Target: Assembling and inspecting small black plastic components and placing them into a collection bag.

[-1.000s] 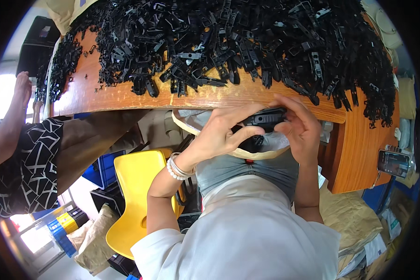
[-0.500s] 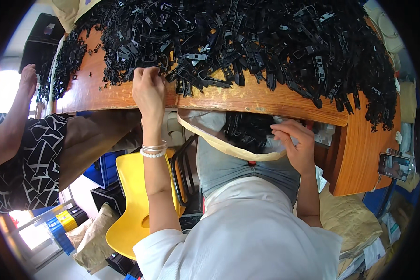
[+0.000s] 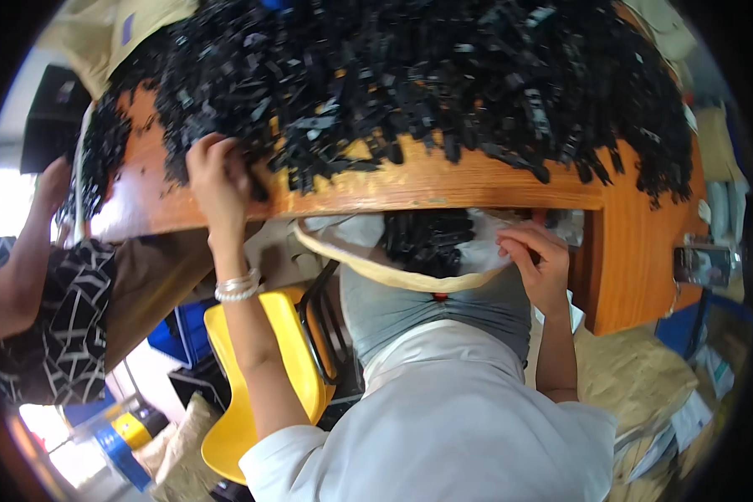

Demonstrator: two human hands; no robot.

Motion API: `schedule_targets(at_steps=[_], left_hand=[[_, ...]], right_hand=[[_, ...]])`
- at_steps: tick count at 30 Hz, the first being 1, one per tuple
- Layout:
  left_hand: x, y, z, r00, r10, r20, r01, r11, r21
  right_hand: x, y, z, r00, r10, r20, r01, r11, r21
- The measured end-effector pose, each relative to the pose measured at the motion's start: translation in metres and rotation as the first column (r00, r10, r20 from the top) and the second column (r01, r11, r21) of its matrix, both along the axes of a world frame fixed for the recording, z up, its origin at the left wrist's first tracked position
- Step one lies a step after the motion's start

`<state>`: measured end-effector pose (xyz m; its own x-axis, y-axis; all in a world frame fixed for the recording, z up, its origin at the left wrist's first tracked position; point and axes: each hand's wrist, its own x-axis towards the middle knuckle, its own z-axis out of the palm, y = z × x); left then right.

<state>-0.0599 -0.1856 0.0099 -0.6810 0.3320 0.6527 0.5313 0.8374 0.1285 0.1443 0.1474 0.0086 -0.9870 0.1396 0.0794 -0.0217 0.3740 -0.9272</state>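
Observation:
Black plastic parts (image 3: 410, 92) lie in a broad heap over the wooden table (image 3: 477, 180). My left hand (image 3: 219, 180), with bracelets at its wrist, is over the table at the heap's near left edge. Its fingers are curled round a dark, elongated plastic part (image 3: 258, 182), which sticks out beside them; motion blurs the details. In my lap, an open tan sack (image 3: 393, 269) with a pale plastic liner holds more black parts (image 3: 427, 238). My right hand (image 3: 540, 258) is at the sack's right rim, thumb and fingers pinched together; whatever they hold is hidden.
A person's arm (image 3: 17, 276) and patterned clothing are at the left, beside the table. A yellow chair (image 3: 251, 376) stands at my left. At the right, a phone (image 3: 704, 266) is mounted by the table's edge, and large tan sacks (image 3: 636, 376) lie below.
My left hand has moved left and a little nearer, and a dark part now shows beside its fingers. My right hand stays by the sack rim. The whole view has shifted slightly.

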Motion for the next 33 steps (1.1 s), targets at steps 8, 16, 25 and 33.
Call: schedule_targets(at_steps=[8, 16, 25, 33], left_hand=[[0.032, 0.032, 0.008, 0.576, -0.720, 0.388, -0.321, 0.237, 0.917], [0.044, 0.077, -0.003, 0.295, -0.943, 0.155, -0.440, 0.010, 0.898], [0.063, 0.097, 0.004, 0.273, -0.891, 0.363, -0.387, 0.244, 0.889], [0.084, 0.121, 0.013, 0.382, -0.797, 0.468, -0.305, 0.369, 0.878]], right_hand=[[0.010, 0.097, 0.001, 0.869, -0.489, -0.082, 0.486, 0.808, 0.333], [-0.008, 0.201, -0.018, 0.692, -0.612, -0.382, 0.608, 0.210, 0.765], [0.024, 0.176, -0.024, 0.769, -0.585, -0.258, 0.576, 0.459, 0.677], [0.036, 0.172, -0.013, 0.717, -0.511, -0.474, 0.654, 0.258, 0.711]])
